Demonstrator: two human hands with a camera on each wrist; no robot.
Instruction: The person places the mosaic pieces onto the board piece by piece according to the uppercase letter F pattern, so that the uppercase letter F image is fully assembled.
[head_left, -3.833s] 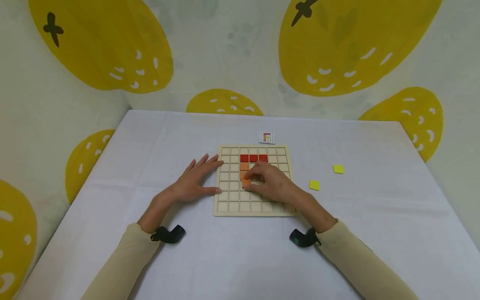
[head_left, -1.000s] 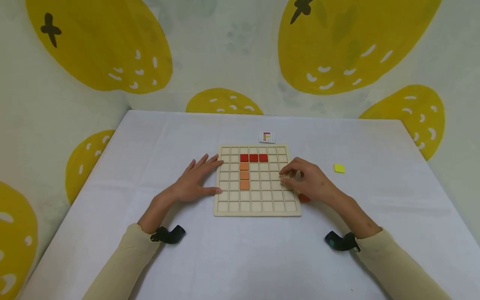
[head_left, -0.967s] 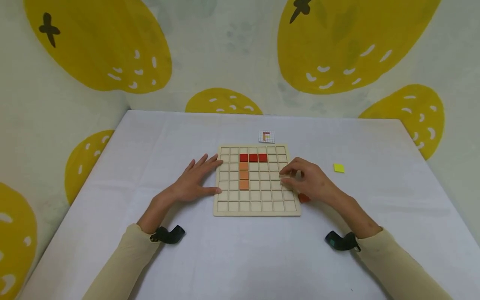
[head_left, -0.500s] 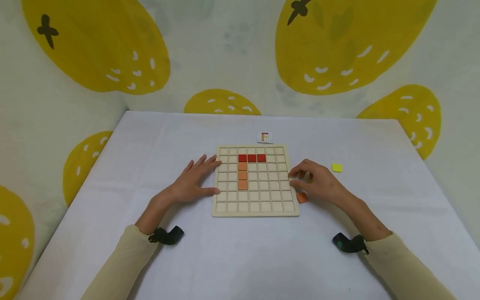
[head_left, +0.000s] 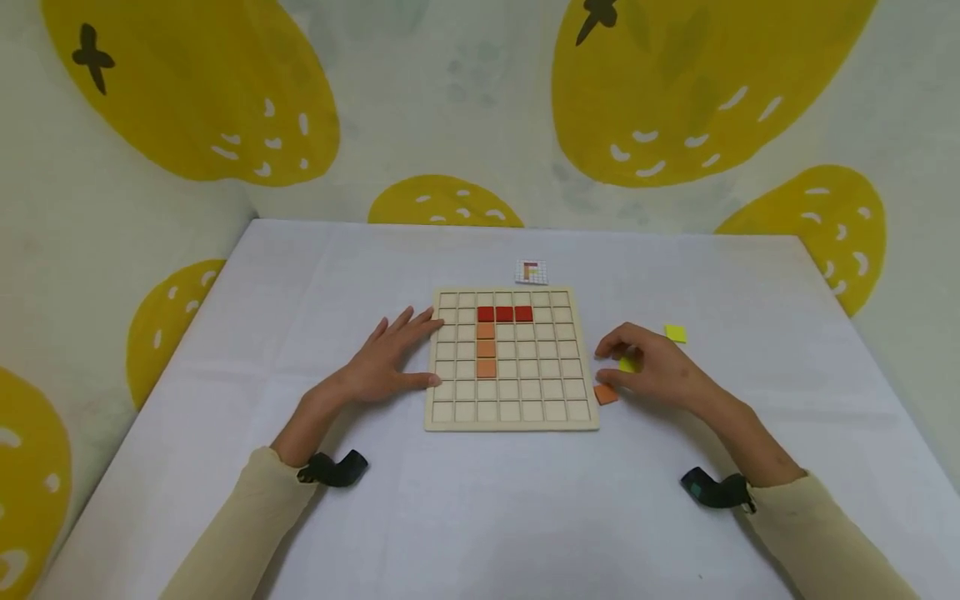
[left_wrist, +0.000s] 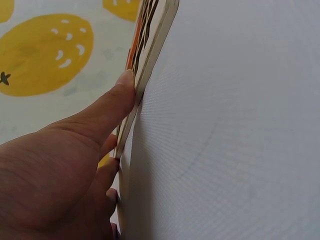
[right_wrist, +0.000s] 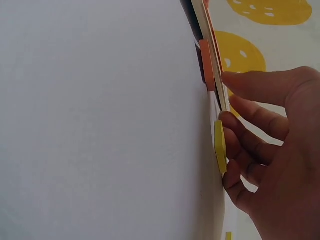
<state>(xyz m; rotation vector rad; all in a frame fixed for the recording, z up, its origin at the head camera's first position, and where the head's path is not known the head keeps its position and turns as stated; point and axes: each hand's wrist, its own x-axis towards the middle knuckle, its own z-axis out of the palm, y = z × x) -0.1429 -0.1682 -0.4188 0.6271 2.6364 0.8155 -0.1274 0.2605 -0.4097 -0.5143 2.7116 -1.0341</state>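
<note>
A wooden grid board (head_left: 542, 414) lies on the table, with red tiles (head_left: 504, 314) in a row and orange tiles (head_left: 486, 349) in a column below the row's left end. My left hand (head_left: 382, 358) has its fingers spread along the board's left edge, and in the left wrist view its thumb (left_wrist: 112, 107) touches the rim. Just off the right edge is my right hand (head_left: 660, 367), thumb and fingers apart with nothing between them. A loose orange tile (head_left: 606, 395) lies by its thumb. One yellow tile (right_wrist: 220, 145) is partly hidden under its fingers in the head view.
Another yellow tile (head_left: 675, 333) lies on the table farther right, behind the right hand. A small printed card (head_left: 532, 272) with a coloured grid pattern lies just beyond the board's far edge. Fruit-patterned cloth (head_left: 442, 100) hangs behind the white table.
My right hand has left the lowest orange tile, now flat in its cell, and moved right off the board. The loose orange tile has come into view. The left hand stays put.
</note>
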